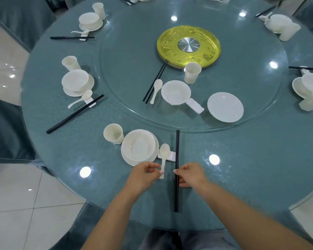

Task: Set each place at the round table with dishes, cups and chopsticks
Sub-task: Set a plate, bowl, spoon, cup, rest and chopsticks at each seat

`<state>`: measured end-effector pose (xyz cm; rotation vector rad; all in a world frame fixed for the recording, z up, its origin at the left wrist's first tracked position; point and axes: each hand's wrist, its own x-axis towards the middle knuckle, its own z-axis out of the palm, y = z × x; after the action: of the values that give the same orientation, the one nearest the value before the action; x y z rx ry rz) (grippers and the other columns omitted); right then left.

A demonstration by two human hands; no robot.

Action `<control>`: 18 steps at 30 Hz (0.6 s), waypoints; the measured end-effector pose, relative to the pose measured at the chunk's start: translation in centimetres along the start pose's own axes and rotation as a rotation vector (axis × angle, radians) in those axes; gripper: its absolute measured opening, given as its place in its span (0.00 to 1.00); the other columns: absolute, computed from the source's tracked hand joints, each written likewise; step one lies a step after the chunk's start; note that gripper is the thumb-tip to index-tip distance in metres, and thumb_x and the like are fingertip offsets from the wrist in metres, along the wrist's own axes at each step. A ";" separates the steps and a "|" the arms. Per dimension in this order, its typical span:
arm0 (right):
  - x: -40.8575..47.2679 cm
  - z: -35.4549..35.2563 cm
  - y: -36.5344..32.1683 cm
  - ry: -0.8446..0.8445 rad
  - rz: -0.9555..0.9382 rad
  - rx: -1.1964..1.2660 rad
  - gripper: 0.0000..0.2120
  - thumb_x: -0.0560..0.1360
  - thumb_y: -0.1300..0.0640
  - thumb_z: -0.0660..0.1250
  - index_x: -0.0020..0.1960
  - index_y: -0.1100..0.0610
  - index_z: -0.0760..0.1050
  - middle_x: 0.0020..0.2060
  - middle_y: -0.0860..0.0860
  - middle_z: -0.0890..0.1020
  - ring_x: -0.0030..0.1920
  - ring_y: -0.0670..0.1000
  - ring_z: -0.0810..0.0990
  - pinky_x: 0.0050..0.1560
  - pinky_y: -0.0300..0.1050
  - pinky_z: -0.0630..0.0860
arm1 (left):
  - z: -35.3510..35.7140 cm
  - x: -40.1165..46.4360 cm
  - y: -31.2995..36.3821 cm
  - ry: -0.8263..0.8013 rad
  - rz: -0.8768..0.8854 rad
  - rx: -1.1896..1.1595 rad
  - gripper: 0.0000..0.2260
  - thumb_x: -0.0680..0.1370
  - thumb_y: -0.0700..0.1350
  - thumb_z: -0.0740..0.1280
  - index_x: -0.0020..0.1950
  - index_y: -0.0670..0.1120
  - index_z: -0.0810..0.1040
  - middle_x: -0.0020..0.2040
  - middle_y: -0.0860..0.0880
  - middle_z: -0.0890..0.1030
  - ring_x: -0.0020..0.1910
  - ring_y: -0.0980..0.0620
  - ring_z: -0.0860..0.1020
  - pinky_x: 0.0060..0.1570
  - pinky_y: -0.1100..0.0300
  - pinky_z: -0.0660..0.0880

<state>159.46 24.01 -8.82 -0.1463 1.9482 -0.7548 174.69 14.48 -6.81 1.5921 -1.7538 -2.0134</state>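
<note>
At the near place a white bowl on a plate point(139, 147) stands beside a cup point(113, 133). A white spoon point(164, 156) lies with its bowl on a white rest point(171, 156). My left hand point(145, 175) pinches the spoon's handle end. A pair of black chopsticks point(177, 170) lies across the rest, pointing away from me. My right hand point(191, 175) touches them with curled fingertips. On the glass turntable point(134, 112) lie loose pieces: chopsticks point(155, 81), a spoon point(156, 90), a bowl point(175, 92), a rest point(195, 105), a plate point(225, 107) and a cup point(192, 72).
A gold disc point(188, 45) with a steel centre sits mid-turntable. Set places lie at the left point(78, 83), far left point(89, 20), far right point(280, 26) and right point(309, 89). Teal-covered chairs ring the table; white tile floor lies below left.
</note>
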 end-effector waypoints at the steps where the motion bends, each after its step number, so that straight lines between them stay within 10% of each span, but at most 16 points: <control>1: 0.0 0.2 0.1 0.013 0.005 -0.014 0.08 0.72 0.59 0.73 0.38 0.60 0.78 0.35 0.57 0.80 0.35 0.53 0.81 0.39 0.49 0.83 | -0.1 0.1 -0.2 0.005 -0.001 0.004 0.09 0.72 0.46 0.75 0.51 0.48 0.81 0.50 0.44 0.82 0.41 0.54 0.82 0.50 0.58 0.79; 18: 0.0 0.7 -0.3 0.015 0.006 -0.190 0.11 0.72 0.52 0.73 0.43 0.60 0.77 0.34 0.56 0.83 0.33 0.53 0.84 0.36 0.46 0.83 | -0.7 0.9 -2.4 0.053 -0.078 0.060 0.11 0.74 0.48 0.72 0.55 0.49 0.78 0.50 0.49 0.82 0.45 0.53 0.82 0.55 0.54 0.78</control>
<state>159.95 23.47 -8.85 -0.2497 2.0318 -0.5672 176.04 14.33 -9.13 1.7411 -1.7762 -1.9498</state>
